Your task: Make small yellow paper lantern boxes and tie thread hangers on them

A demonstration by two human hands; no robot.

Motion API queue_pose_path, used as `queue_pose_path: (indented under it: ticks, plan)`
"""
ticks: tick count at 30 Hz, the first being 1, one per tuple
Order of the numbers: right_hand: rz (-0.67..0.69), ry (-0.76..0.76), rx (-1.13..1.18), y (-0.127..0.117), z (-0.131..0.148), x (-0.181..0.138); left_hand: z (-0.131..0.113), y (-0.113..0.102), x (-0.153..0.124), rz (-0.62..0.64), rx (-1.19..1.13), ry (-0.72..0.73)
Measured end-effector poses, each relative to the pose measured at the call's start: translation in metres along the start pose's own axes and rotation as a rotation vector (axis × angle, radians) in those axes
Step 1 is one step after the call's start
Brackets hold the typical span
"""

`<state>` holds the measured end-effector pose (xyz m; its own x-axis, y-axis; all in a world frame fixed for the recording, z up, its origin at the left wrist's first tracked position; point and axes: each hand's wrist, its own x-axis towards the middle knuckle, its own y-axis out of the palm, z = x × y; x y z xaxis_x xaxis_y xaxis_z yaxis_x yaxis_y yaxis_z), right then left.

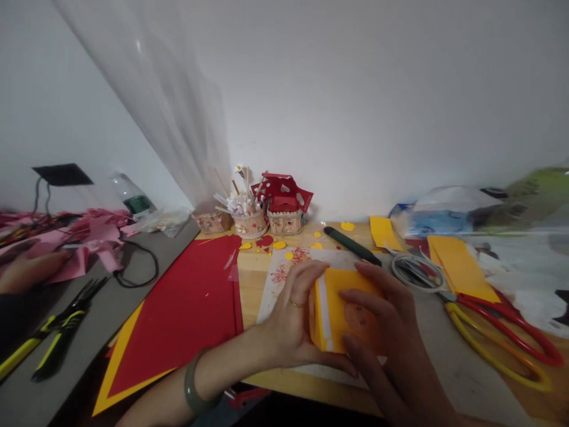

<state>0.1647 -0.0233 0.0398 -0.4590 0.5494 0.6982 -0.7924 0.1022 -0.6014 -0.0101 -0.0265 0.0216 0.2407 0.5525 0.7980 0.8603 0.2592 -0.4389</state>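
Note:
A yellow paper box [336, 292] with a white strip along its left edge is held above the table, in front of my body. My left hand [287, 314] wraps round its left side, thumb below and fingers at the top. Across its front face bend the fingers of my right hand [393, 332], touching the box. Between those fingers shows a round orange-brown patch [359, 317] with small dark marks. Whether the patch is stuck on or cut through, I cannot tell. Beneath lies a white sheet [272, 290] with red specks.
Red card sheets [191, 314] lie left. Decorated baskets [249, 225] stand by the wall. Scissors [502, 332], a coiled white cable [418, 273] and a dark green pen-like tool [353, 244] are right. Pliers [62, 332] lie far left, near another person's hand [31, 264] among pink paper.

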Motion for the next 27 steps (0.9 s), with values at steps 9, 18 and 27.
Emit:
queue_pose_path:
  ticks: [9,18,27]
  plan:
    - [0.033,0.045,-0.058,-0.003,-0.004,-0.006,0.004,0.004,-0.002,0.036,-0.173,-0.099]
    - [0.075,-0.179,-0.237,-0.029,-0.04,-0.026,0.014,0.012,0.001,0.28,-0.729,-0.44]
    - [0.049,0.027,-0.112,-0.017,-0.069,-0.074,0.028,0.026,-0.011,0.176,-0.847,-0.926]
